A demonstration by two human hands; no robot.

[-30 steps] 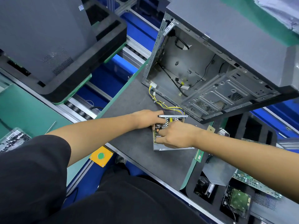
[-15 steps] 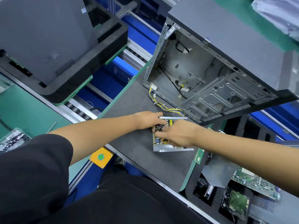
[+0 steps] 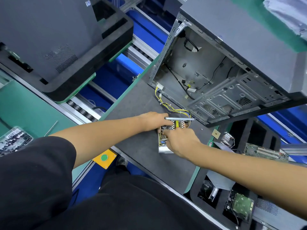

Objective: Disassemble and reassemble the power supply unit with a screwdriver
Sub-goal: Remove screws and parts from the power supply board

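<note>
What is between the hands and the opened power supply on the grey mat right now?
Nothing visible. The left hand and right hand are both already on the power supply unit, whose cover is off and board exposed. Only its own yellow wire bundle trails away toward the computer case.

**Opened power supply at mid-mat, case behind it**

The power supply unit (image 3: pixel 163 141) lies on the mat (image 3: pixel 141 146), near its middle. The left hand (image 3: pixel 153 119) rests at its far left corner, the right hand (image 3: pixel 180 141) over its right side. Its wire bundle (image 3: pixel 167 103) runs back to the open computer case (image 3: pixel 224 77), which stands behind and to the right. Left of the mat, a second case (image 3: pixel 46 35) sits in a foam tray (image 3: pixel 106 45). To the right, another foam tray (image 3: pixel 235 205) holds what appear to be a drive and circuit boards.
</note>
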